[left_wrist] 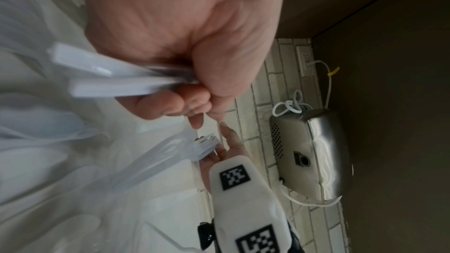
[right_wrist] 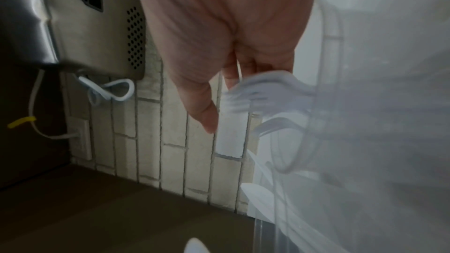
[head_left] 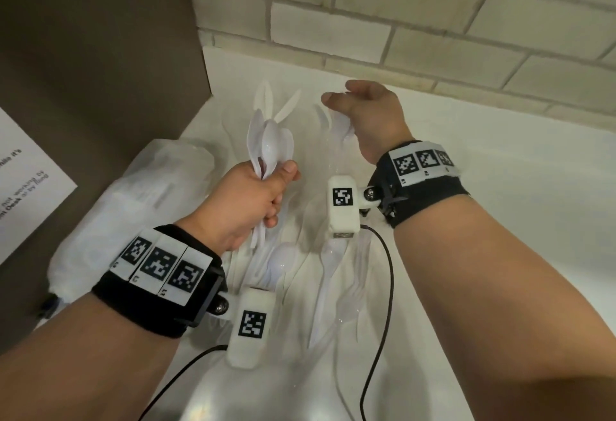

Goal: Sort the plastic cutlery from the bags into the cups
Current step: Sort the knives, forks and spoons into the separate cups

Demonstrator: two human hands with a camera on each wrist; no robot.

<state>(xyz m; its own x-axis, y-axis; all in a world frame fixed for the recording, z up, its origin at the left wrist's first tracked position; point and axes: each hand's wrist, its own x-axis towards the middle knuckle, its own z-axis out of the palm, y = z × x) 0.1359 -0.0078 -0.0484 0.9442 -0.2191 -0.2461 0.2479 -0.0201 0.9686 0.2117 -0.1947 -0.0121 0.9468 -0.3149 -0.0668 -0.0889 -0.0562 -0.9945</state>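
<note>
Head view: the left hand (head_left: 246,200) fists a bundle of white spoons (head_left: 270,140) at 12 o'clock of loose cutlery (head_left: 326,274) on the table (head_left: 500,220). Left wrist view: handles (left_wrist: 102,76) jut from curled fingers. Right wrist view: the right hand (right_wrist: 219,36) pinches forks (right_wrist: 255,89).

left hand (head_left: 246,200) fisted, fingers curled tight, right hand (head_left: 370,117) raised, fingers seemingly pinching loosely

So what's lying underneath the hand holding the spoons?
Under the left hand and its bunch of spoons, loose white cutlery lies scattered on the white counter. Whatever sits directly beneath the wrist is hidden.
</note>
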